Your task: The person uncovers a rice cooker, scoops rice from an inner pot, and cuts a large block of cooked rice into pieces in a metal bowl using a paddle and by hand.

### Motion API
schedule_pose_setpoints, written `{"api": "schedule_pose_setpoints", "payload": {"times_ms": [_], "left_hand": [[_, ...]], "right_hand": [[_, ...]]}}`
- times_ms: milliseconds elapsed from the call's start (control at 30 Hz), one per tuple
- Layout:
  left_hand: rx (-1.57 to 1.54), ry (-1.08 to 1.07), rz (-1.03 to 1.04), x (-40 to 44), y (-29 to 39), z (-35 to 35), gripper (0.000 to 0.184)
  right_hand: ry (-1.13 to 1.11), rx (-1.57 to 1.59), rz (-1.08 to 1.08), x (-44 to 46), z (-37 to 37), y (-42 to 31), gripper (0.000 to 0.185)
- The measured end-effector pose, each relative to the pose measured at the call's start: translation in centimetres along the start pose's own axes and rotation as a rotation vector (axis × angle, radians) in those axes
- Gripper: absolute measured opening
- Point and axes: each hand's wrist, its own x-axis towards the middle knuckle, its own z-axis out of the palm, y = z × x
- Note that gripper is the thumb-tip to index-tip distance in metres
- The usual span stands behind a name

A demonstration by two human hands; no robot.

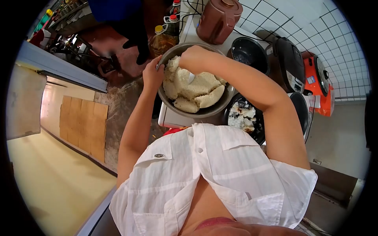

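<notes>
A large metal basin (pixel 163 98) stands on the white counter, filled with a pale, clumped mass that looks like cooked rice (pixel 197 87). Cracks split the mass into chunks on its near side. My left hand (pixel 152 74) grips the basin's left rim. Over the far part of the rice, my right hand (pixel 192 59) is closed, and the white end of what looks like a rice paddle (pixel 191 78) shows below it against the rice. The paddle's handle is hidden in my fist.
To the right are a black pot (pixel 249 53), a dark rice cooker (pixel 289 65) and an orange cooker (pixel 315 74). A black pan (pixel 258 135) holds white rice scraps. Behind stand a brown kettle (pixel 219 21) and oil bottles (pixel 161 41). A person's dark legs (pixel 132 31) show at far left.
</notes>
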Motion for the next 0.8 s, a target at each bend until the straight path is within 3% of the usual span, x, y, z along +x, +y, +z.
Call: {"api": "schedule_pose_setpoints", "payload": {"times_ms": [133, 233, 333, 433, 533, 567, 667, 800], "left_hand": [[-0.004, 0.006, 0.028, 0.1, -0.2, 0.1, 0.037], [-0.065, -0.025, -0.085, 0.0, -0.1, 0.1, 0.037], [-0.146, -0.021, -0.105, 0.0, -0.7, 0.4, 0.037], [-0.063, -0.036, -0.105, 0.1, -0.6, 0.1, 0.037], [-0.027, -0.036, -0.095, -0.3, 0.5, -0.5, 0.037], [-0.03, -0.034, -0.081, -0.4, 0.5, -0.5, 0.038], [-0.015, -0.021, -0.041, -0.3, 0.3, -0.4, 0.038], [0.042, 0.004, 0.008, 0.3, -0.9, 0.3, 0.039]], "right_hand": [[-0.111, -0.036, 0.069, 0.2, 0.7, -0.8, 0.019], [-0.142, -0.024, 0.101, 0.8, 0.4, -2.4, 0.018], [-0.118, -0.062, 0.062, 2.5, 1.6, -4.1, 0.018], [0.043, -0.135, 0.023, 3.2, 2.5, -7.3, 0.014], [-0.173, -0.2, 0.06, 4.2, 3.2, -9.0, 0.015], [0.077, -0.071, 0.101, 2.3, 3.6, -8.2, 0.014], [-0.022, 0.008, 0.225, -2.4, 1.4, -5.2, 0.016], [0.094, -0.028, 0.223, -5.2, 0.2, -4.7, 0.014]]}}
